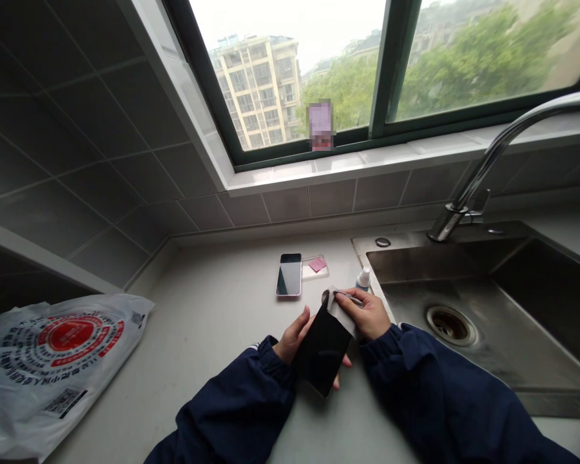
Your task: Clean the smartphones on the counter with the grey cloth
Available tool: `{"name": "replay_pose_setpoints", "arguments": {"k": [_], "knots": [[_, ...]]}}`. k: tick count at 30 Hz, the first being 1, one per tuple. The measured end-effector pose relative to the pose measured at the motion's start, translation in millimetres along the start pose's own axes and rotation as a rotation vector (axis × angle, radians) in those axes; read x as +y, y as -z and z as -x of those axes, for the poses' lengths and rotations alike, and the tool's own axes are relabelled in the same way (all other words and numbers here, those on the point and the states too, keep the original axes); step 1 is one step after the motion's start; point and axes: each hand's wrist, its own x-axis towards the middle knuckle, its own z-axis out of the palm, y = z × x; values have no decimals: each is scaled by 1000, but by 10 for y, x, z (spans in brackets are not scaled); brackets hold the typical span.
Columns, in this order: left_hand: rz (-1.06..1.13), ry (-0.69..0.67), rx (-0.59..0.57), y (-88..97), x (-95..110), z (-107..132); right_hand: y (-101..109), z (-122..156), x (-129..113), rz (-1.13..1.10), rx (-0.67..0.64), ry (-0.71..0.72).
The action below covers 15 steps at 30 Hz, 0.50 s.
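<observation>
A black-screened smartphone lies tilted in my left hand, whose fingers wrap under it and show at its lower right edge. Above the phone's upper right corner, my right hand pinches a light grey cloth that rests against the screen's top edge. Just beyond that hand stands a small white-capped bottle, partly hidden. Farther back, a second smartphone lies flat on the counter, and a clear phone case with a pink piece on it sits beside it.
To the right is a steel sink with a curved faucet. A white plastic bag with red print lies at the left of the counter. Behind the counter, a tiled wall runs below a window.
</observation>
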Motion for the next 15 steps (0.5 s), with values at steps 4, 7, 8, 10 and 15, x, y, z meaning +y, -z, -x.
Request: {"name": "replay_pose_setpoints", "arguments": {"k": [4,7,8,10,15], "knots": [[12,-4,-18,-2,4,-7,-7,-3,-17,5,27,11],[25,-17,-2,-19,12,-7,-8,6,-22,9,37,18],[29,-22,6,-24,15,-5,-7,10,-22,12,37,21],[37,-29,18,-29,20,-1,-5,18,-23,21,35,30],[45,-45,19,-10,21,7,-10,30,-38,37,47,53]]}}
